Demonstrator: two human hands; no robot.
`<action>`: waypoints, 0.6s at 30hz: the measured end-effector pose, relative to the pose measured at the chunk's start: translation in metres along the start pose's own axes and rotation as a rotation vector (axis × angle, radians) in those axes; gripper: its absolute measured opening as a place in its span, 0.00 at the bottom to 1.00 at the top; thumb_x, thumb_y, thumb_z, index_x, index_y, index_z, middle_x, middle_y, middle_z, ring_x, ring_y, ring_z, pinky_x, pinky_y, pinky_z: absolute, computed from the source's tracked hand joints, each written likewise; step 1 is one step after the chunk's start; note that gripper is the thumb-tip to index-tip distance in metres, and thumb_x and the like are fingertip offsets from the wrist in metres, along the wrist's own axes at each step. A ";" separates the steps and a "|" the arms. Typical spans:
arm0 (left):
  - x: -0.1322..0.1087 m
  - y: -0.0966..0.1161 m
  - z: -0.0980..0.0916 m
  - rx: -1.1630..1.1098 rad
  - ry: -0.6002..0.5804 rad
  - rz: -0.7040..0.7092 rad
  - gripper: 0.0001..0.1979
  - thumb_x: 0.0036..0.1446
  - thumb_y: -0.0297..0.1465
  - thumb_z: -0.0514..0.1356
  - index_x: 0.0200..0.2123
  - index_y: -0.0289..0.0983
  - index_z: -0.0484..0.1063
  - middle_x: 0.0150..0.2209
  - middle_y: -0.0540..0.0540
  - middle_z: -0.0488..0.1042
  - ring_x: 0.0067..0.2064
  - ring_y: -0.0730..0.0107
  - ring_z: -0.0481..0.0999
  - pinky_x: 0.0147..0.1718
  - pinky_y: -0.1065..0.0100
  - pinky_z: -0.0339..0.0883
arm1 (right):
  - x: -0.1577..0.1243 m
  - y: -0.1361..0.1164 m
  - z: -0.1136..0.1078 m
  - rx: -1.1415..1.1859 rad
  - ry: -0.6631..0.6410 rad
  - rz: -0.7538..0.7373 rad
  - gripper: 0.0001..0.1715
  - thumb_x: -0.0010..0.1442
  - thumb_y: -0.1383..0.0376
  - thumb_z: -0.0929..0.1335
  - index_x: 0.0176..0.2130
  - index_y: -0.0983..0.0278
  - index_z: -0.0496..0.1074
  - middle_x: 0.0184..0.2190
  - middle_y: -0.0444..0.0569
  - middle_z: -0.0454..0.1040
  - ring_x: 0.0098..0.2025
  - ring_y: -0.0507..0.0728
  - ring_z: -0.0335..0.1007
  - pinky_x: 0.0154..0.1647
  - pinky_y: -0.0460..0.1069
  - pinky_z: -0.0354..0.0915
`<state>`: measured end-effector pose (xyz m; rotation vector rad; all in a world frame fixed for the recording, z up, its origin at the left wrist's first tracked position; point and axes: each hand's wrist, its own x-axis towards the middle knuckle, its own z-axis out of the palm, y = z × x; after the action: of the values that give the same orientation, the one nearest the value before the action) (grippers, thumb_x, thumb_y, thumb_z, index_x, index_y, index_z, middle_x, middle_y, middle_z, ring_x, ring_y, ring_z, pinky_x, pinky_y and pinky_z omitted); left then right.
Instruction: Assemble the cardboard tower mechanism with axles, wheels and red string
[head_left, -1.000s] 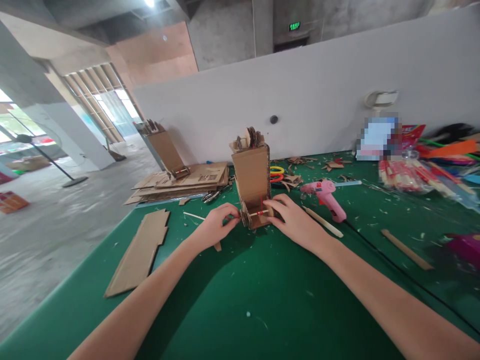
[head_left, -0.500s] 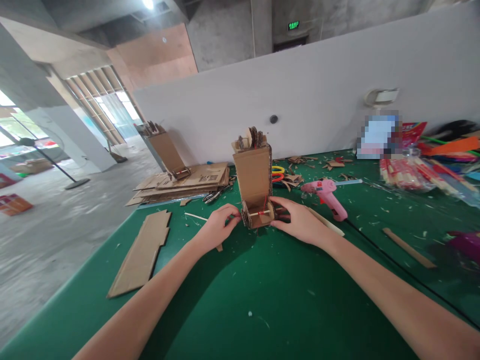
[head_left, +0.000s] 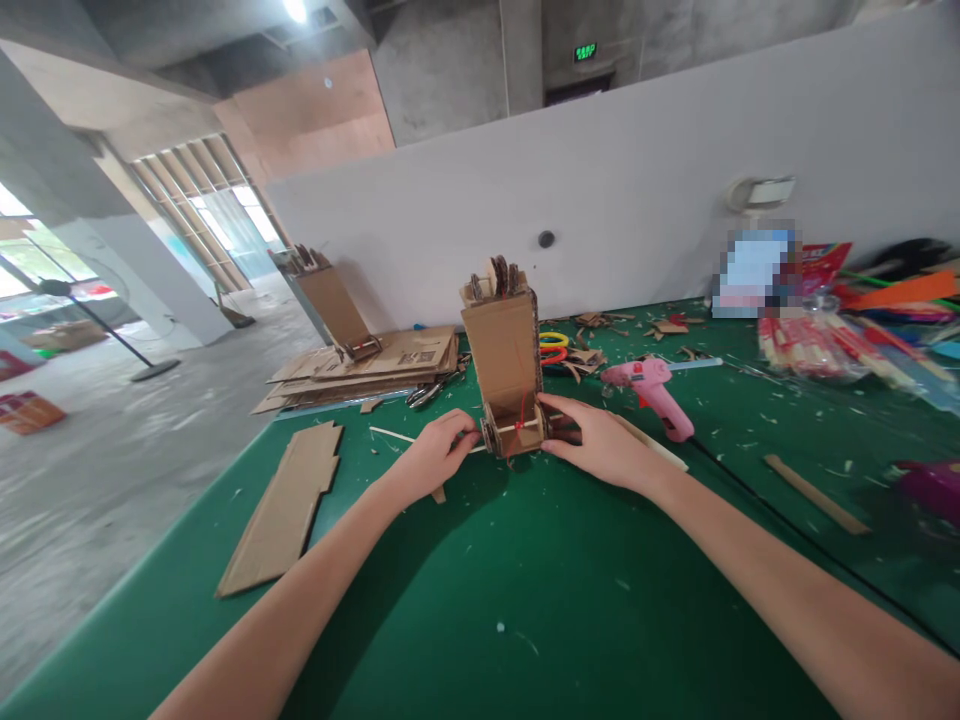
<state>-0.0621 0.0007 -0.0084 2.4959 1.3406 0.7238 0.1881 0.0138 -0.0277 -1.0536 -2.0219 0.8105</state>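
Note:
A cardboard model stands upright on the green table, with corrugated cardboard discs at its top. Across its low front runs a thin wooden stick with red string tied round it and discs at its ends. My left hand is closed just left of the base, its fingertips pinched on a pale stick end that juts out there. On the other side my right hand grips the base's right edge between thumb and fingers; its inner fingers are partly hidden.
A pink glue gun lies to the right, its cable trailing forward. At left are a cut cardboard piece and stacked cardboard bearing a second model. Scissors, scraps and bagged sticks lie farther back.
The model has shifted slightly left. A short length of stick now shows between my left fingertips and the base, and the red string hangs differently. My hands stay nearly in place.

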 end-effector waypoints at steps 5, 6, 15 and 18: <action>0.002 -0.005 -0.001 -0.045 0.018 -0.123 0.07 0.57 0.29 0.51 0.30 0.37 0.67 0.33 0.47 0.70 0.36 0.68 0.70 0.35 0.67 0.65 | 0.000 -0.010 -0.004 0.051 0.005 0.066 0.25 0.58 0.66 0.63 0.55 0.61 0.62 0.52 0.51 0.70 0.50 0.56 0.69 0.52 0.56 0.66; 0.003 -0.006 -0.001 -0.060 0.019 -0.147 0.07 0.56 0.29 0.51 0.30 0.37 0.68 0.34 0.47 0.71 0.36 0.68 0.70 0.36 0.67 0.65 | 0.001 -0.011 -0.005 0.039 0.016 0.080 0.22 0.58 0.67 0.63 0.53 0.61 0.64 0.51 0.51 0.71 0.50 0.56 0.69 0.52 0.56 0.66; 0.003 -0.014 -0.006 -0.114 0.024 -0.180 0.06 0.53 0.32 0.54 0.30 0.37 0.69 0.35 0.47 0.73 0.38 0.66 0.73 0.38 0.65 0.67 | 0.001 -0.016 -0.007 -0.156 0.084 0.109 0.12 0.60 0.65 0.62 0.42 0.61 0.71 0.40 0.48 0.77 0.40 0.55 0.74 0.44 0.53 0.68; 0.003 -0.016 -0.007 -0.103 0.047 -0.122 0.06 0.53 0.32 0.55 0.29 0.37 0.69 0.38 0.45 0.72 0.40 0.65 0.72 0.38 0.65 0.66 | 0.001 -0.014 -0.006 -0.149 0.097 0.110 0.11 0.59 0.64 0.63 0.42 0.61 0.71 0.40 0.48 0.77 0.39 0.55 0.74 0.42 0.52 0.68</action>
<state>-0.0758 0.0116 -0.0079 2.3091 1.4199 0.8076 0.1868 0.0093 -0.0137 -1.2738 -1.9803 0.6585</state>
